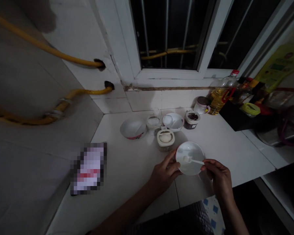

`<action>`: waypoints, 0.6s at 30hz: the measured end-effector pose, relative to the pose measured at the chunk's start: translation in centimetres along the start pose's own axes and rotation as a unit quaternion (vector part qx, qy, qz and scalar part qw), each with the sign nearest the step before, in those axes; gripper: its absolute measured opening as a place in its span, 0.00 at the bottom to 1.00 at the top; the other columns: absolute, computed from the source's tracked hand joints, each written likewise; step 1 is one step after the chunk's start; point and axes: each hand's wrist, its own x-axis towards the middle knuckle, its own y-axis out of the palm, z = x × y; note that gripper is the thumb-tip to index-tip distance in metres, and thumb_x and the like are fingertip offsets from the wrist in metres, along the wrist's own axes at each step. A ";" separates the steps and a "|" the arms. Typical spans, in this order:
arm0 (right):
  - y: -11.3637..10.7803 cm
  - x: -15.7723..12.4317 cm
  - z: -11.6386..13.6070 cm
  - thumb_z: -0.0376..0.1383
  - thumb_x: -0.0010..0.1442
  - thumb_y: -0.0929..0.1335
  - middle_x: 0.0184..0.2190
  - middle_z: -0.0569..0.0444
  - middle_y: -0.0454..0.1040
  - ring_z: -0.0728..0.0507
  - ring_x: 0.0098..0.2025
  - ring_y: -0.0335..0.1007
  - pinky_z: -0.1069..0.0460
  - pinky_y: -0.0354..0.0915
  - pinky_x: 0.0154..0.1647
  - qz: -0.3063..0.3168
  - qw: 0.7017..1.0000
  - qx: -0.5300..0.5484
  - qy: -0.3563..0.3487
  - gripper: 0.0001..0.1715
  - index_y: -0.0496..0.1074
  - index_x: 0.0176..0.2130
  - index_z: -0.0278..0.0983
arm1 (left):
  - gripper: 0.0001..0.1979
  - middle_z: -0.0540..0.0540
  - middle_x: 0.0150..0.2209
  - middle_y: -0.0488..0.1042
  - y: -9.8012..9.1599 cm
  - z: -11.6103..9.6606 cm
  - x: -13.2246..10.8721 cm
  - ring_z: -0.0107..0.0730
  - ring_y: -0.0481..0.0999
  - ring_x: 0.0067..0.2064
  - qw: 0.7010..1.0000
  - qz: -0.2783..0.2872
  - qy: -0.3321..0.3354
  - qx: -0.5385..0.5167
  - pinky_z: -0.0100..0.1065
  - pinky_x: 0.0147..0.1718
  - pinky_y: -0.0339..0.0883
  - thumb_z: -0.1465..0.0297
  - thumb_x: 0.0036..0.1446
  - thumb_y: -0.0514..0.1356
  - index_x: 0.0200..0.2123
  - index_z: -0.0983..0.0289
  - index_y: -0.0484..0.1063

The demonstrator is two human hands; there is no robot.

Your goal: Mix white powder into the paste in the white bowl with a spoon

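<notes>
My left hand point(165, 171) grips a white bowl point(192, 150) with a red outside by its left rim, tilted toward me above the counter's front. In my right hand point(218, 173) is the handle of a small white spoon point(197, 161), its head over the inside of the bowl. Something whitish shows at the spoon's head; I cannot make out what it is. Just behind the bowl stands a square jar of white contents point(166, 137) with its lid up. A second clear container point(154, 121) and a jar of dark contents point(192, 118) stand farther back.
A larger bowl point(133, 129) and a small white bowl point(177, 122) sit near the back wall. A lidded mug point(201, 105), an oil bottle point(218, 98) and a black box point(231, 116) stand at the right. A blurred-out phone-like object point(89, 169) lies at left.
</notes>
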 end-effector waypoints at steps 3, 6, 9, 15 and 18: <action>0.1 0.2 0.2 0.38 0.43 0.73 0.17 0.53 0.74 0.53 0.16 0.52 0.55 0.49 0.16 0.001 1.000 0.003 0.000 0.11 0.77 0.27 0.33 | 0.10 0.65 0.54 0.67 0.1 0.1 -0.1 0.30 0.79 0.35 0.999 0.016 -0.033 -0.020 0.33 0.34 0.76 0.62 0.61 0.57 0.34 0.64 0.69; 0.6 0.4 1.1 0.37 0.42 0.73 0.16 0.53 0.73 0.53 0.15 0.52 0.55 0.48 0.16 -0.001 1.000 0.011 -0.010 0.10 0.76 0.26 0.33 | 0.10 0.64 0.53 0.68 0.2 0.4 -0.2 0.31 0.79 0.35 0.998 0.011 -0.056 -0.035 0.34 0.34 0.76 0.62 0.60 0.58 0.36 0.63 0.69; 1.7 0.9 2.6 0.37 0.42 0.73 0.16 0.54 0.73 0.53 0.15 0.51 0.55 0.48 0.16 0.011 0.999 0.021 -0.038 0.09 0.76 0.26 0.33 | 0.10 0.64 0.52 0.68 0.3 0.6 -0.3 0.33 0.79 0.37 0.997 0.011 -0.067 -0.046 0.35 0.36 0.76 0.62 0.58 0.60 0.37 0.63 0.69; 5.7 3.0 4.9 0.37 0.45 0.71 0.18 0.54 0.74 0.52 0.16 0.53 0.55 0.52 0.17 0.053 0.992 -0.008 -0.110 0.08 0.76 0.27 0.34 | 0.10 0.63 0.53 0.67 0.4 0.6 -0.3 0.37 0.78 0.40 0.993 0.022 -0.096 -0.059 0.37 0.38 0.76 0.63 0.56 0.63 0.36 0.63 0.70; 7.6 3.8 4.7 0.38 0.50 0.70 0.19 0.55 0.75 0.51 0.17 0.57 0.55 0.56 0.19 0.070 0.980 -0.068 -0.171 0.09 0.75 0.30 0.34 | 0.10 0.63 0.54 0.66 0.3 0.6 -0.2 0.35 0.78 0.39 0.992 0.025 -0.102 -0.070 0.38 0.38 0.75 0.64 0.55 0.64 0.36 0.63 0.69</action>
